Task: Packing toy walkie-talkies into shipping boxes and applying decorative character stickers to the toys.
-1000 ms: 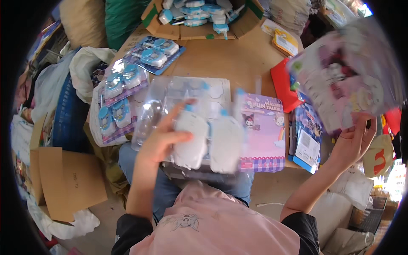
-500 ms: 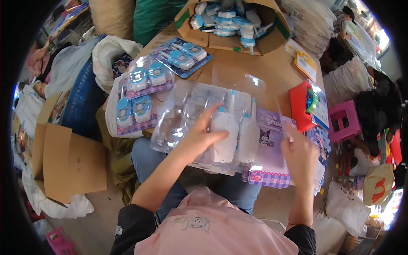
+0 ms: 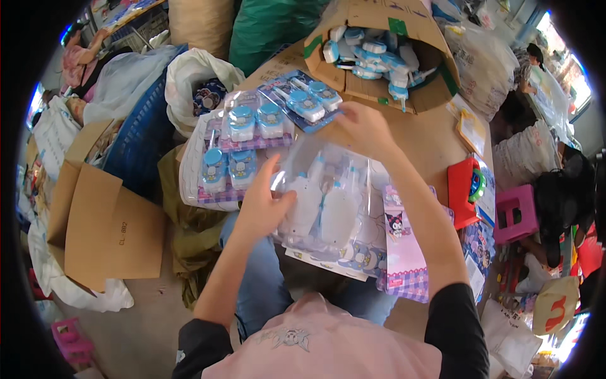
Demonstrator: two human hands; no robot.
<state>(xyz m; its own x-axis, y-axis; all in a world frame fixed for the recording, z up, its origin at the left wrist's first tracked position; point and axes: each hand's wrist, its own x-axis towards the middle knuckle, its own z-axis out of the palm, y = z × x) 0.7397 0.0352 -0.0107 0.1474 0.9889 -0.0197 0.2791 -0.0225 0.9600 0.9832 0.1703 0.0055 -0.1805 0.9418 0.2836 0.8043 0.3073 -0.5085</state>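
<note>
Head view: both hands [image 3: 262, 205] on clear blister pack [image 3: 328, 202] w/ 2 bottles (white).

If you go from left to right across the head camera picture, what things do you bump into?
Folded brown cardboard box → left hand → clear blister pack with two white bottles → red plastic toy → pink stool.

A brown table [image 3: 435, 136] is crowded by sacks [image 3: 265, 25], a blue crate [image 3: 136, 142] and flattened cardboard [image 3: 104, 230]; a pink stool [image 3: 516, 215] is set on the bare floor [image 3: 142, 328]; daylight is admitted top right.
</note>
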